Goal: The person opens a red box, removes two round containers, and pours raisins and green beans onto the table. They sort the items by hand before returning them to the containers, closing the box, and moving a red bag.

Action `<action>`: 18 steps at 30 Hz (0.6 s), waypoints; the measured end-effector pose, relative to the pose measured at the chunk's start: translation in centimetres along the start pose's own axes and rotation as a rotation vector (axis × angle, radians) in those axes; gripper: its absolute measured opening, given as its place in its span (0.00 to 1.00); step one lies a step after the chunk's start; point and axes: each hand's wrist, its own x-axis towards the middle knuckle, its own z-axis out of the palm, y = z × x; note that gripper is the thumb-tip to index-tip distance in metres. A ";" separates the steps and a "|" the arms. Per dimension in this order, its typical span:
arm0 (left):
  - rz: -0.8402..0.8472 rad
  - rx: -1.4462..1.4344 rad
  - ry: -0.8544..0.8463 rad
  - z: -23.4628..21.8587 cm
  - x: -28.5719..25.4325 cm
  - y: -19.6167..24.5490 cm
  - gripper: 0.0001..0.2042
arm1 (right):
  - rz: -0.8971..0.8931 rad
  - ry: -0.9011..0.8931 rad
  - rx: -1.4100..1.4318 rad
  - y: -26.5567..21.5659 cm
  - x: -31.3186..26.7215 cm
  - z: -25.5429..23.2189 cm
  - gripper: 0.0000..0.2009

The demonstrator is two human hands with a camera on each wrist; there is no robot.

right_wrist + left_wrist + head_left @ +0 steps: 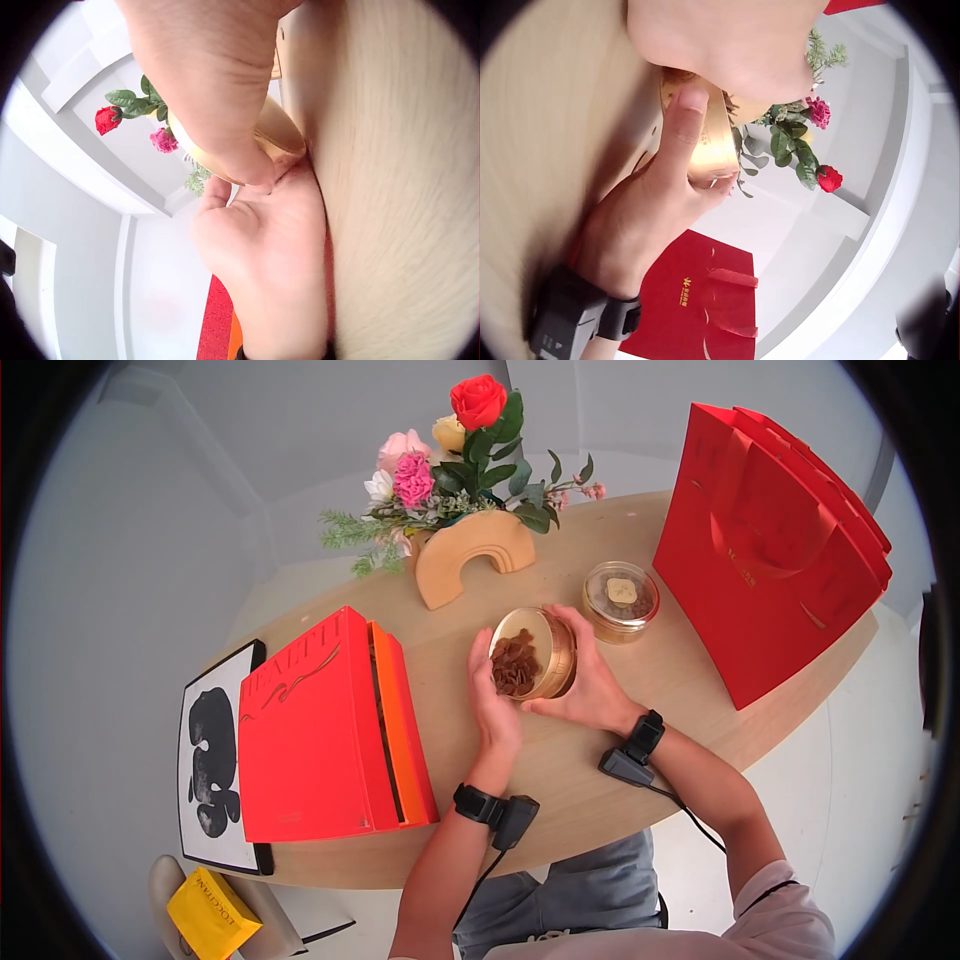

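Note:
Both hands hold a round gold tin (pixel 560 668) low over the table, tilted so that its open top faces left and up. Inside it lie thin brown dried pieces (pixel 516 664), gathered toward the lower left side. My left hand (pixel 492 700) cups the tin's left side. Around the right side, my right hand (pixel 592 682) grips it with fingers at the far wall and thumb at the near edge. The left wrist view shows the right thumb pressed along the shiny gold wall (pixel 714 146). A second round gold container (pixel 620 602) with a clear lid stands behind the right hand.
A large red gift bag (pixel 740 560) stands at the right. At the left, a red box (pixel 310 740) lies beside a framed black-and-white picture (pixel 212 760). Behind the tin is an arch-shaped vase (pixel 450 560) of flowers. A yellow packet (pixel 213 913) sits below the table's left edge.

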 end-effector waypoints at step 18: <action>-0.298 -0.392 0.230 0.5 1.1 1.9 0.21 | -0.232 0.009 -0.110 -0.7 0.2 0.8 0.53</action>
